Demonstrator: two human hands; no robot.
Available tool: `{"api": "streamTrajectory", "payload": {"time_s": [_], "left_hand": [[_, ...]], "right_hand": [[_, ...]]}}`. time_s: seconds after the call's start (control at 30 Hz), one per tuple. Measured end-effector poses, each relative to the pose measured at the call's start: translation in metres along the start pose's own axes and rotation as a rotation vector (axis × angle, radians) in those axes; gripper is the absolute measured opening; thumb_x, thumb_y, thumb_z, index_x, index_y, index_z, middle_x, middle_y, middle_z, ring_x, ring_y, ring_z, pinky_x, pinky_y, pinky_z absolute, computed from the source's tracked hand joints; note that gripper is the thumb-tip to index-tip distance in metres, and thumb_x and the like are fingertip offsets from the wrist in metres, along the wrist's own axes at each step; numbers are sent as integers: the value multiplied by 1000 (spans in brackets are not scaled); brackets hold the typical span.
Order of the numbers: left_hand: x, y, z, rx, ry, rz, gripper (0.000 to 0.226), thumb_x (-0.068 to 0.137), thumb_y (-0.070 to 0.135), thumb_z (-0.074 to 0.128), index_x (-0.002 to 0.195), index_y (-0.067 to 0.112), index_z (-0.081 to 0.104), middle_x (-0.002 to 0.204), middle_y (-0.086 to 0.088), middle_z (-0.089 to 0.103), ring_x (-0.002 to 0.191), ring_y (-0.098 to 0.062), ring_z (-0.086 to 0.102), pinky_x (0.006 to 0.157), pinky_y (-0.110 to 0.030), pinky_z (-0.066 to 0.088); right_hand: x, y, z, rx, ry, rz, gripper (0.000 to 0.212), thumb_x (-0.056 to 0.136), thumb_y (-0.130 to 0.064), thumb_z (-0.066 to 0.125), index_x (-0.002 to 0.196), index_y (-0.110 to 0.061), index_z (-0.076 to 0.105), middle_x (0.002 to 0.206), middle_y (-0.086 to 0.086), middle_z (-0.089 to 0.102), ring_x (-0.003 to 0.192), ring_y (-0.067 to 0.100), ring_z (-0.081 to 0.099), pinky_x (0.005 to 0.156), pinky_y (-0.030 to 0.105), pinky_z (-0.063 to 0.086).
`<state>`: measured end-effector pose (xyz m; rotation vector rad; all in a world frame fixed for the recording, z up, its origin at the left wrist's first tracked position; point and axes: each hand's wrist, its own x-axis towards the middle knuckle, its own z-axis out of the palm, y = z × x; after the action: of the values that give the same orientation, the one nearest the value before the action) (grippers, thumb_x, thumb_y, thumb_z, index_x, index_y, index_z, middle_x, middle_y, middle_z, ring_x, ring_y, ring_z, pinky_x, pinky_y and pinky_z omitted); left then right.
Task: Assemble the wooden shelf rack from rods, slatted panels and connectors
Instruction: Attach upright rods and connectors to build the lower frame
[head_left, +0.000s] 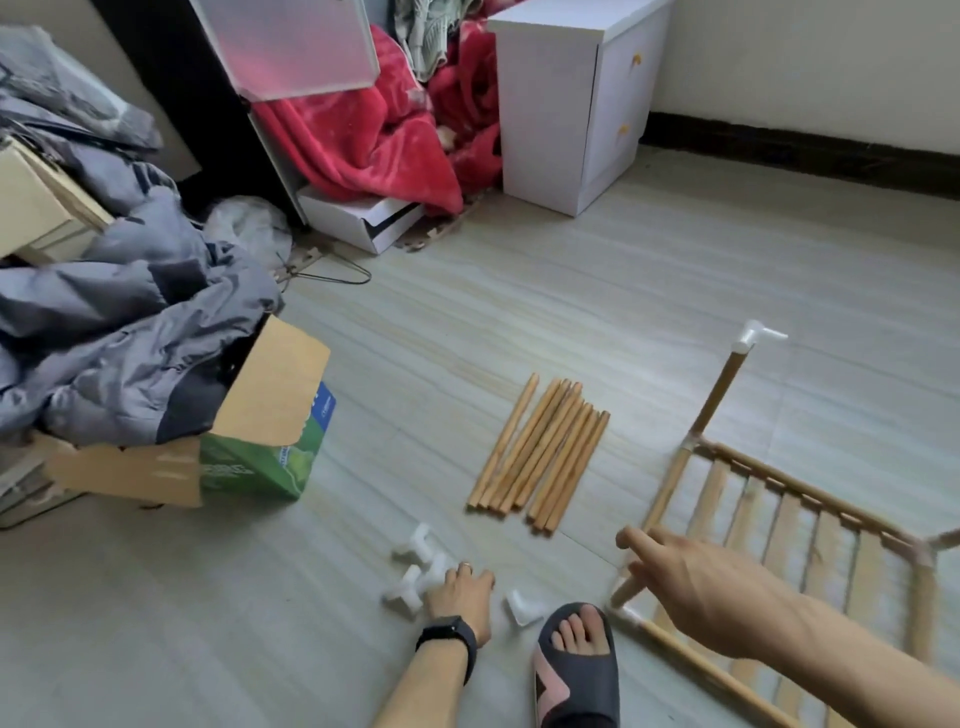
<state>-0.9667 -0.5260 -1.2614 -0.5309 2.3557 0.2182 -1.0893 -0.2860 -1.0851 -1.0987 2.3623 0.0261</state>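
Several loose wooden rods (540, 453) lie side by side on the floor. At the right lies a slatted panel (810, 551) with rods fitted at its corners; one upright rod (719, 395) carries a white connector (756, 335) on top. My left hand (460, 597) reaches down onto a small pile of white connectors (415, 571), its fingers curled over one; the grip itself is blurred. Another white connector (522, 608) lies beside my foot. My right hand (696, 582) hovers over the panel's near corner, fingers extended toward the rods, holding nothing.
A cardboard box (218, 447) under grey jackets stands at the left. A white cabinet (566, 104), a red blanket (374, 130) and a wire hanger (332, 273) are at the back. My foot in a dark slipper (576, 670) rests near the connectors.
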Motion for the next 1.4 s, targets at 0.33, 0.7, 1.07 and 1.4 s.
{"api": "streamTrajectory", "payload": {"time_s": [0.33,0.7,1.07,1.4], "left_hand": [[28,-3,-5,-260,61,39,36,91,0,48,117,22,60,128,-4,51,114,-23,55,89,-32,51],[-78,118,-229,-1513,-101,593,29,85,25,81,112,18,73,103,-3,78,94,-18,75,67,-28,58],[-213,172,-310,-1401,36,823,36,79,26,84,106,7,68,90,-7,78,76,-18,75,63,-22,56],[-228,161,-292,-1200,147,662,65,83,68,63,109,8,69,90,-2,79,80,-14,76,69,-26,52]], "right_hand": [[12,9,3,168,35,58,26,108,-43,31,132,-35,35,123,-9,64,97,13,66,81,35,58],[-70,-1,-84,436,355,210,71,91,-60,63,151,-36,33,139,-4,53,107,7,63,92,28,54],[-144,-3,-122,837,1048,193,13,95,-37,69,107,-34,64,101,-5,71,72,8,74,66,21,58],[-150,-11,-114,1034,1068,82,31,92,-30,74,120,-24,63,104,-4,71,81,13,74,73,34,63]]}}
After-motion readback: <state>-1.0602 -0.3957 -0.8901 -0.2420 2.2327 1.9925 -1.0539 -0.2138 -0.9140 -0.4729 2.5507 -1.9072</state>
